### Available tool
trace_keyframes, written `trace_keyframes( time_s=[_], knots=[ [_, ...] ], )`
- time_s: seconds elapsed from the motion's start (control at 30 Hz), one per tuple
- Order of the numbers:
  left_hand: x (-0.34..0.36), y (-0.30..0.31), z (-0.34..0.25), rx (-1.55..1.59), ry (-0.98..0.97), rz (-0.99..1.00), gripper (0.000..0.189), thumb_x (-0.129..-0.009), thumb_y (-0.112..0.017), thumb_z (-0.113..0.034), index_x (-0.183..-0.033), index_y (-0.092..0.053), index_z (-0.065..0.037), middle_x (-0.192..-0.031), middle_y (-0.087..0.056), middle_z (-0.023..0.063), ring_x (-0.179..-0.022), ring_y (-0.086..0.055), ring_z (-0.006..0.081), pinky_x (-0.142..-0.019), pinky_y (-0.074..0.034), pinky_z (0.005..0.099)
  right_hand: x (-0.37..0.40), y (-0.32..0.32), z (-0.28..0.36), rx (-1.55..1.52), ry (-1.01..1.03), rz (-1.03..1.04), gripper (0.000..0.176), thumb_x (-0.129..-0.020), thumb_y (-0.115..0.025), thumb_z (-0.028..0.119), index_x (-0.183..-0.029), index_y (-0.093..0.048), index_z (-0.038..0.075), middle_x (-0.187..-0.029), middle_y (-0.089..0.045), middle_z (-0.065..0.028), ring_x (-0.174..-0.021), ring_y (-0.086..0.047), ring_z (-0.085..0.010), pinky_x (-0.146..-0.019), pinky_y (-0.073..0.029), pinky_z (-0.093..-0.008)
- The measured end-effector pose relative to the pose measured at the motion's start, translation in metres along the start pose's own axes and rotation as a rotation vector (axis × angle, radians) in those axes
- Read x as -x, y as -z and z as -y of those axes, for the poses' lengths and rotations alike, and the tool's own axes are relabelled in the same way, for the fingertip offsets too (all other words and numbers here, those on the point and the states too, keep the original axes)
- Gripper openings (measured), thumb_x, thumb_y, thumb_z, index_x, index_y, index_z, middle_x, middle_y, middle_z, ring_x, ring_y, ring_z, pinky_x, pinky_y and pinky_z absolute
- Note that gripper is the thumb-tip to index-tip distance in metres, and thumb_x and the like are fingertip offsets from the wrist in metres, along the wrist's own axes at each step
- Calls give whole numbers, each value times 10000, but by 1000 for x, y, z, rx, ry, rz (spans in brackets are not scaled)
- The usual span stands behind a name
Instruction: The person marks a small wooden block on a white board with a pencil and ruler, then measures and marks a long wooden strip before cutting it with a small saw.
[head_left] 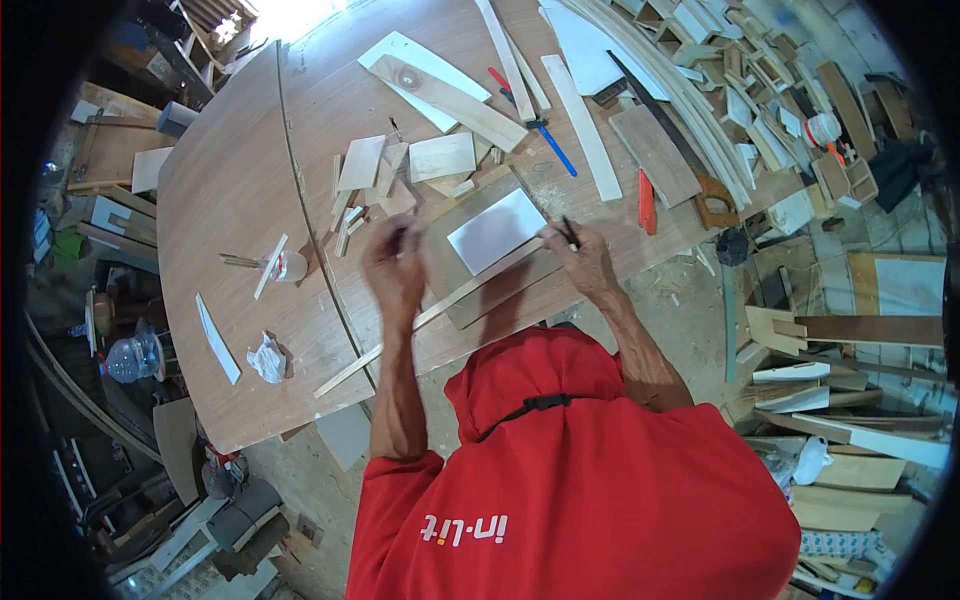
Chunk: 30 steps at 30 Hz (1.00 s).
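**Both hands at the white panel**

The left hand [395, 262] rests at the near-left corner of the white panel [497, 230], fingers curled; I cannot tell whether they grip anything. The right hand [588, 258], just right of the panel, pinches a dark pencil [569, 232]. The panel lies flat on a board on the table [230, 200]. Beyond it sit wood offcuts [440, 157], and farther right a handsaw [712, 203].

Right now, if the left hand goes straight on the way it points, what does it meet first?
Probably the small wood offcuts lying just beyond the left hand on the table; nothing shows between them, though height is hard to judge from above.
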<state>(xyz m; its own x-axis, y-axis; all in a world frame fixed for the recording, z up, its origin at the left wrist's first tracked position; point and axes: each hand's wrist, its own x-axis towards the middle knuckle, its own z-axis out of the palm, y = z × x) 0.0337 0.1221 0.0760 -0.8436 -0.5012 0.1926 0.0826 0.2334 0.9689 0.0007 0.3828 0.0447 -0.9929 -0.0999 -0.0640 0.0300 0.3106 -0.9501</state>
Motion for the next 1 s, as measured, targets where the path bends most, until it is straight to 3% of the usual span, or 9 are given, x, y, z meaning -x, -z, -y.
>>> trace_keyframes(
  time_s=[0.17, 0.3, 0.37, 0.43, 0.5, 0.63, 0.73, 0.87, 1.0],
  knots=[
    [12, -79, -35, 162, 83, 189, 66, -890, -635, -24, -943, -646, 14, -790, -629, 33, -688, -571, 89, -636, -479, 247, 6, -11, 36, 114, 111, 113, 299, -918, -634, 299, -972, -664, 6, -773, -623, -80, -694, -535, -147, -648, -443, -312],
    [2, -109, -25, 251, 73, 286, 88, -902, -630, -55, -943, -637, 22, -765, -623, 38, -672, -578, 97, -615, -474, 246, 7, -12, 29, -133, -72, 191, 268, -932, -595, 261, -964, -658, 3, -690, -598, -103, -626, -551, -208, -627, -451, -338],
    [7, -110, 14, -24, -179, 266, 217, -858, -650, -69, -1065, -628, -8, -936, -650, 138, -861, -630, 250, -763, -496, 359, 6, -16, 1, 29, 35, -23, 254, -947, -577, 243, -932, -652, 1, -633, -559, -40, -599, -531, -138, -584, -430, -304],
    [23, -73, 21, -486, -426, 119, 279, -814, -667, -76, -1088, -633, -40, -1089, -622, 171, -1027, -586, 330, -859, -472, 432, 14, -5, 0, -109, -93, -60, 259, -959, -564, 240, -890, -643, 3, -636, -544, 2, -593, -505, -93, -556, -406, -291],
    [42, -18, 58, -753, -325, -124, 355, -789, -687, -123, -1131, -617, -59, -1184, -579, 153, -1091, -552, 351, -882, -463, 465, 18, 15, -21, -25, -98, -47, 260, -969, -551, 239, -863, -636, 17, -630, -535, 12, -582, -491, -91, -548, -394, -292],
    [52, 61, 83, -1280, 403, -601, 266, -840, -637, -219, -1006, -618, -11, -1105, -546, 174, -1084, -513, 360, -934, -451, 468, 24, 31, -39, -46, -199, -134, 278, -971, -548, 250, -838, -634, 22, -627, -537, 9, -573, -488, -94, -540, -383, -289],
    [61, 96, 108, -1318, 326, -355, 236, -841, -623, -201, -957, -623, 4, -1020, -554, 173, -1021, -534, 363, -892, -470, 449, 23, 32, -48, -57, -264, -193, 316, -970, -554, 257, -799, -633, 2, -623, -548, 1, -578, -504, -97, -550, -388, -277],
    [56, 118, 148, -1313, 214, -300, 148, -859, -577, -131, -898, -660, -15, -933, -579, 187, -920, -563, 371, -766, -472, 469, 20, 29, -45, -17, -230, -170, 312, -966, -561, 254, -800, -634, -1, -620, -553, -4, -581, -511, -100, -556, -395, -279],
    [36, 103, 129, -1217, 66, -245, 155, -826, -594, -109, -904, -656, 11, -953, -585, 211, -912, -573, 385, -773, -495, 448, 23, 27, -49, -13, -217, -177, 301, -960, -565, 246, -789, -631, 8, -616, -556, -6, -578, -510, -105, -553, -398, -287]
  ],
)
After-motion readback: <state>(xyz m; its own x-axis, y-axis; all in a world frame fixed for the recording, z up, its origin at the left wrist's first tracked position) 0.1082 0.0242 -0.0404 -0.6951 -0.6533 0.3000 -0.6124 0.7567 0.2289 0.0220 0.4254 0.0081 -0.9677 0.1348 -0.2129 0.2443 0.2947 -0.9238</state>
